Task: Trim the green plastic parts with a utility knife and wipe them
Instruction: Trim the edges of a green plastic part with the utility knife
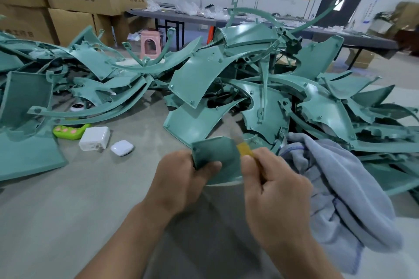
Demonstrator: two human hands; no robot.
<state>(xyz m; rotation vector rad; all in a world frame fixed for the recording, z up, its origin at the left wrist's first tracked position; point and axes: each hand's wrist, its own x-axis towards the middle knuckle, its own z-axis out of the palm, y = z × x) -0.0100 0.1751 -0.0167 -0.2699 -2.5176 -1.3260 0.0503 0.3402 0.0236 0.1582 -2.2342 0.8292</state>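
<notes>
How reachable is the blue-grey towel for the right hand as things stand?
Likely yes: the towel lies right beside the right hand, nothing between, though that hand grips the utility knife.

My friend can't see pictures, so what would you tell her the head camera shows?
A person's left-hand grip holds a small green plastic part while the right-hand grip holds a yellow utility knife at its right edge. A grey-blue towel lies beside that hand, and a big pile of green parts sprawls behind.

Matt, smooth green plastic is seen in the held part (215,154), soft napped grey cloth in the towel (344,183) at 3 o'clock, glossy white plastic in the charger (95,138).
</notes>
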